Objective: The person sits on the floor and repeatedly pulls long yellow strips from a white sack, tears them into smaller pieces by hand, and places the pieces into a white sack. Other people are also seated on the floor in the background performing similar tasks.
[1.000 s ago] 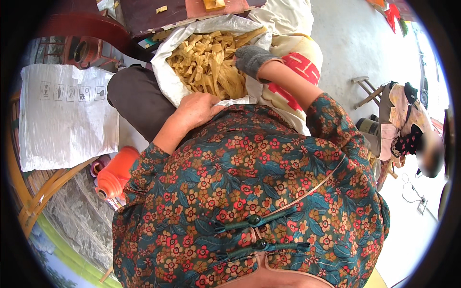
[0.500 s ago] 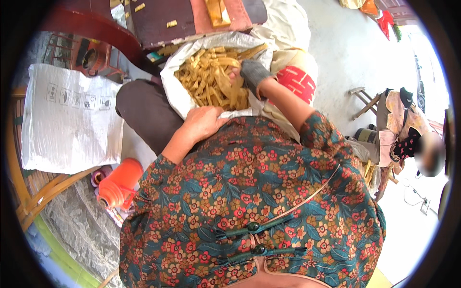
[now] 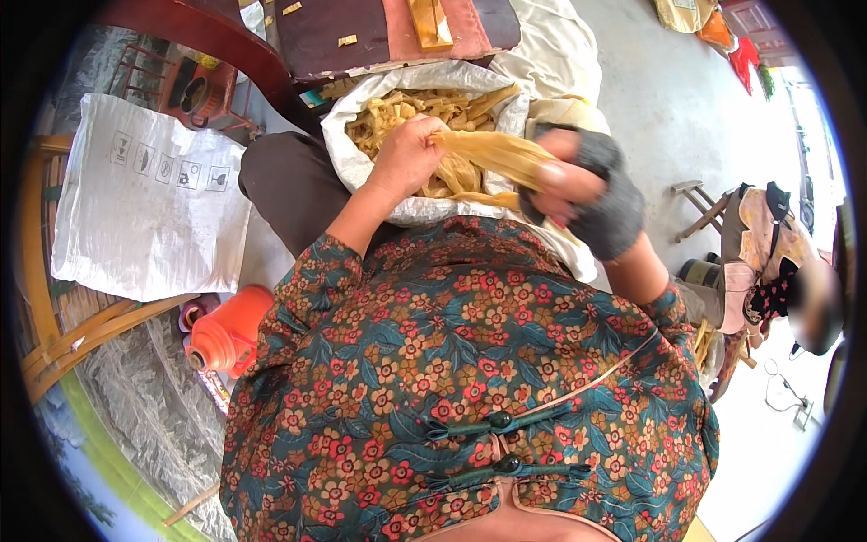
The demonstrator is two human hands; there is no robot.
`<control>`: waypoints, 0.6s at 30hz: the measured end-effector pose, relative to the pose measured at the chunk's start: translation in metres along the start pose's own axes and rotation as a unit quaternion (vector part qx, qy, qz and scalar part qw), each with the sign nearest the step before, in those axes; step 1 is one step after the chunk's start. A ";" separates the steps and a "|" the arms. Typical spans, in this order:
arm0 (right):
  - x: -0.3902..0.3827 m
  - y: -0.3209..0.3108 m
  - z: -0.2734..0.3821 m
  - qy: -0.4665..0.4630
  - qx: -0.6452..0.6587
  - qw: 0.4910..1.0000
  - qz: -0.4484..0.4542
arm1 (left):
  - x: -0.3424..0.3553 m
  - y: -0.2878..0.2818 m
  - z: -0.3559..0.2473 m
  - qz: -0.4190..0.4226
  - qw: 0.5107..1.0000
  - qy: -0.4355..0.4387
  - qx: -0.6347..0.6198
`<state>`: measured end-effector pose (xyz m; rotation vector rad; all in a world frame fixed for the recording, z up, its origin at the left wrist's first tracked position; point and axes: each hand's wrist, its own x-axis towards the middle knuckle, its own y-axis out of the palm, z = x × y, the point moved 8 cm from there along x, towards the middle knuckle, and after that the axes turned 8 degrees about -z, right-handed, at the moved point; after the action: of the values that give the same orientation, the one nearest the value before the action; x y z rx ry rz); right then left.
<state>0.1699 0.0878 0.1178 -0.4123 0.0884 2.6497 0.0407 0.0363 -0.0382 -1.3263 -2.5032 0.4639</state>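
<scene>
My left hand, bare, pinches one end of a long tan-yellow strip that looks thin and pliable. Its other end is in the fingers of my right hand, which wears a grey fingerless glove and is slightly blurred. Between the hands the strip lies stretched out above an open white woven sack. Many similar yellowish strips fill the sack, which stands in front of my lap. What kind of material the strips are, I cannot tell.
Beyond the sack is a dark table with a wooden block on it. A white plastic sheet and an orange flask are at left. On the right are a wooden stool and another person.
My left hand has moved from the sack's near rim to over its contents. The right hand has come up out of the sack, and both now hold a strip.
</scene>
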 end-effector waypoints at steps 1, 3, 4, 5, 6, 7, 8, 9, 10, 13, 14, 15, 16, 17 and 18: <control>-0.008 -0.006 0.014 -0.090 -0.014 0.996 0.017 | 0.004 0.001 0.007 -0.002 1.000 -0.009 -0.008; -0.025 -0.005 0.031 -0.175 0.105 0.965 0.167 | 0.011 0.001 0.026 -0.003 0.999 -0.026 -0.021; -0.036 -0.003 0.039 -0.227 0.141 0.944 0.193 | 0.013 -0.002 0.030 -0.009 0.999 -0.028 -0.042; -0.048 -0.002 0.046 -0.275 0.178 0.918 0.221 | 0.015 -0.005 0.034 -0.014 0.998 -0.029 -0.062; -0.057 0.005 0.059 -0.330 0.200 0.890 0.245 | 0.017 -0.008 0.037 -0.019 0.996 -0.030 -0.083; -0.068 0.013 0.071 -0.385 0.221 0.855 0.270 | 0.017 -0.012 0.048 -0.031 0.983 -0.100 -0.152; -0.079 0.018 0.080 -0.438 0.240 0.815 0.294 | 0.016 -0.015 0.060 -0.043 0.960 -0.169 -0.219; -0.084 0.020 0.076 -0.468 0.239 0.780 0.340 | 0.016 -0.027 0.066 -0.065 0.962 -0.169 -0.203; -0.077 0.027 0.090 -0.459 0.238 0.772 0.369 | 0.014 -0.022 0.072 -0.065 0.953 -0.199 -0.220; -0.049 0.023 0.035 -0.323 0.090 0.870 0.361 | 0.017 -0.047 0.019 -0.090 0.915 -0.170 -0.353; -0.027 0.018 0.021 -0.218 -0.044 0.944 0.243 | 0.018 -0.056 -0.001 -0.083 0.906 -0.136 -0.393; -0.013 0.006 0.001 -0.077 -0.161 0.973 0.148 | 0.018 -0.066 -0.018 -0.076 0.906 -0.098 -0.405; 0.009 0.008 -0.008 -0.013 -0.284 0.955 0.080 | 0.021 -0.081 -0.030 -0.063 0.906 -0.062 -0.413; 0.028 0.005 -0.027 -0.043 -0.328 0.942 0.049 | 0.021 -0.088 -0.050 -0.068 0.914 -0.024 -0.400; 0.048 0.001 -0.053 -0.070 -0.371 0.926 0.020 | 0.019 -0.095 -0.065 -0.080 0.927 0.002 -0.366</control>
<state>0.1432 0.1006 0.0526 -0.4468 -0.9838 2.6543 -0.0165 0.0120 0.0611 -1.2943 -2.8658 -0.5760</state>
